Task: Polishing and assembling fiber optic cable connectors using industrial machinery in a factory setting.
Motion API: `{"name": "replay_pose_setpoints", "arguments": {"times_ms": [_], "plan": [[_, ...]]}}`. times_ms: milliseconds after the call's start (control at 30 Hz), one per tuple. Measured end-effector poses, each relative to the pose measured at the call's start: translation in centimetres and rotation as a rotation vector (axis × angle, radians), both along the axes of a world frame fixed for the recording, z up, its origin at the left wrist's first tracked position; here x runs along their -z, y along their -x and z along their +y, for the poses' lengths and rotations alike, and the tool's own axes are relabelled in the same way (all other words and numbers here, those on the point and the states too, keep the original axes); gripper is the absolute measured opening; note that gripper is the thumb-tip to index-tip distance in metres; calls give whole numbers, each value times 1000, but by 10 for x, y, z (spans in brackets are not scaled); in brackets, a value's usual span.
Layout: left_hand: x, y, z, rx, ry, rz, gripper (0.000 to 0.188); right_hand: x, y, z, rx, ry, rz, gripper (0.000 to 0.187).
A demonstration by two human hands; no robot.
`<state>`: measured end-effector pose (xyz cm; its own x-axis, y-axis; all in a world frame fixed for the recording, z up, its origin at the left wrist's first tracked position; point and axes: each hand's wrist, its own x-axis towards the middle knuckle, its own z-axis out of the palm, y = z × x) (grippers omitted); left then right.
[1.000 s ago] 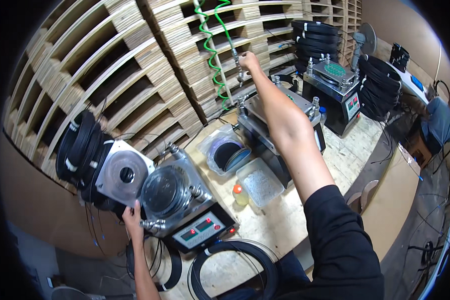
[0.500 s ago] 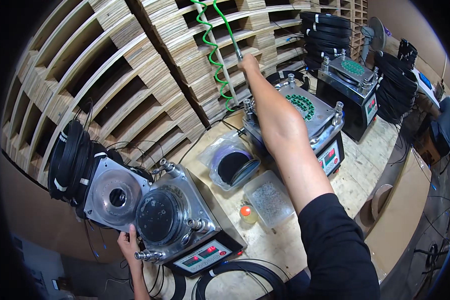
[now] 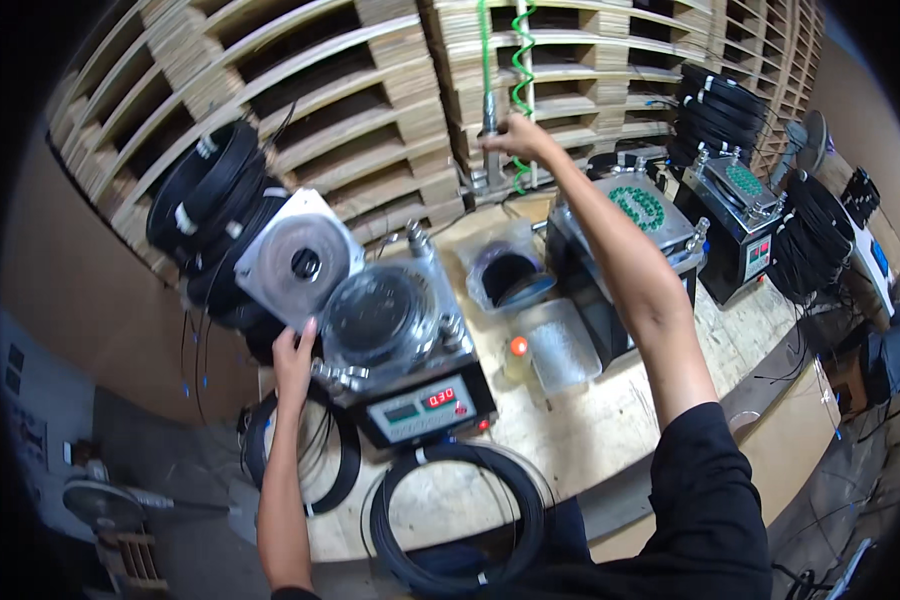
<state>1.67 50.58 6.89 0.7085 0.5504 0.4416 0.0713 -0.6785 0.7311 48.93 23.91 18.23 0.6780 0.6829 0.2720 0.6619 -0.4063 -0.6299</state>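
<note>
My left hand (image 3: 295,362) pinches the lower corner of a square metal plate (image 3: 270,262) with a round recess and a hole in its middle. The plate stands tilted at the left side of a polishing machine (image 3: 425,415). A dark round pad (image 3: 373,308) with wet-looking spots lies on top of that machine, between metal corner posts. Far ahead, my right arm is stretched out, and my right hand (image 3: 520,138) is closed around an air gun (image 3: 489,135) on a green hose (image 3: 485,60). Motion blurs the gun's details.
Right of the machine stand a bagged tub (image 3: 510,270), an orange-capped bottle (image 3: 518,347) and a clear plastic box (image 3: 562,350). Two more machines (image 3: 670,215) carry plates with green fittings. Black cable coils (image 3: 460,560) lie in front and behind; stacked wooden pallets (image 3: 390,110) line the back.
The view has shifted, showing more of the front. My right hand with the air gun has gone left past the coiled green hose. My left hand keeps its hold on the plate.
</note>
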Motion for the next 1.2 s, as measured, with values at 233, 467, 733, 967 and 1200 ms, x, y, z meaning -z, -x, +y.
{"name": "replay_pose_setpoints", "arguments": {"times_ms": [233, 467, 733, 967, 1200], "plan": [[-11, -8, -13, 84, 223, -1, 38, -23, 160, -40, -304, -743, 474, 22], [-14, -6, 0, 87, 302, -133, 29, -57, 305, -68, -230, -686, 471, 23], [-20, -1, -10, 1, -7, -141, 28, -77, 400, -66, -239, -726, 627, 47], [-25, 1, -17, -4, 7, -139, 28, -58, 441, -26, -90, -737, 368, 49], [-21, -3, -13, -24, -54, -197, 24, -66, 434, -24, -45, -787, 291, 40]]}}
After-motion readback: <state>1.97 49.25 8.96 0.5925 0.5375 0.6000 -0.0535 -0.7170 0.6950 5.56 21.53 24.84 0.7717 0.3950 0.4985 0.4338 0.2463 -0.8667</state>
